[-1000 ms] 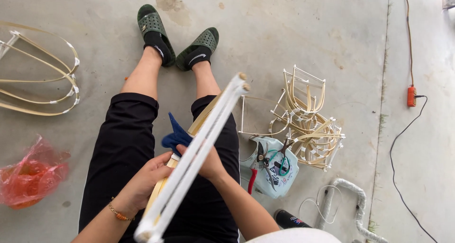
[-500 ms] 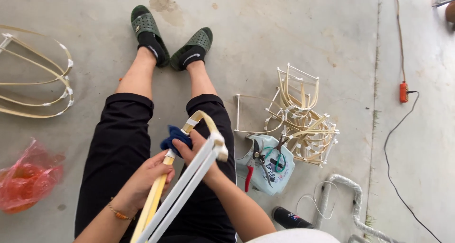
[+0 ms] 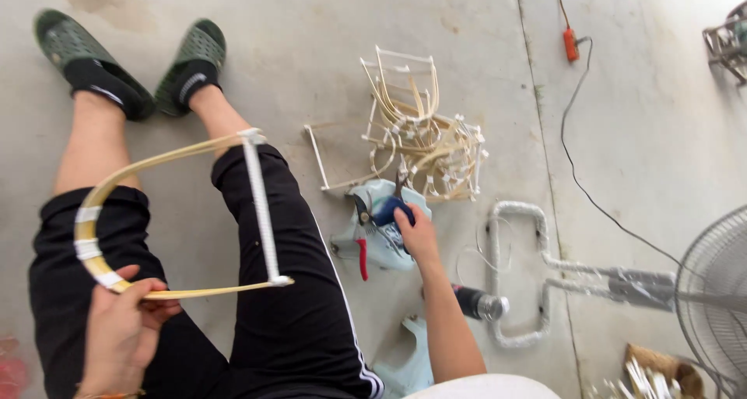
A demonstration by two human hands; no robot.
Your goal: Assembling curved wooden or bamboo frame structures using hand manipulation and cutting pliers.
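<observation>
I sit on a concrete floor with my legs stretched out. My left hand grips a bent bamboo frame, a D-shaped bow with a white wrapped crossbar, held over my lap. My right hand reaches out to the right and holds blue-handled pliers over a pale blue bag. Red-handled cutters lie on that bag.
A pile of finished bamboo frames lies beyond the bag. A white taped pipe stand and a fan grille sit to the right. An orange switch on a black cable runs along the floor.
My right hand left the frame and moved right to the bag with the blue pliers. The frame turned from edge-on to flat in my left hand. The view shifted right.
</observation>
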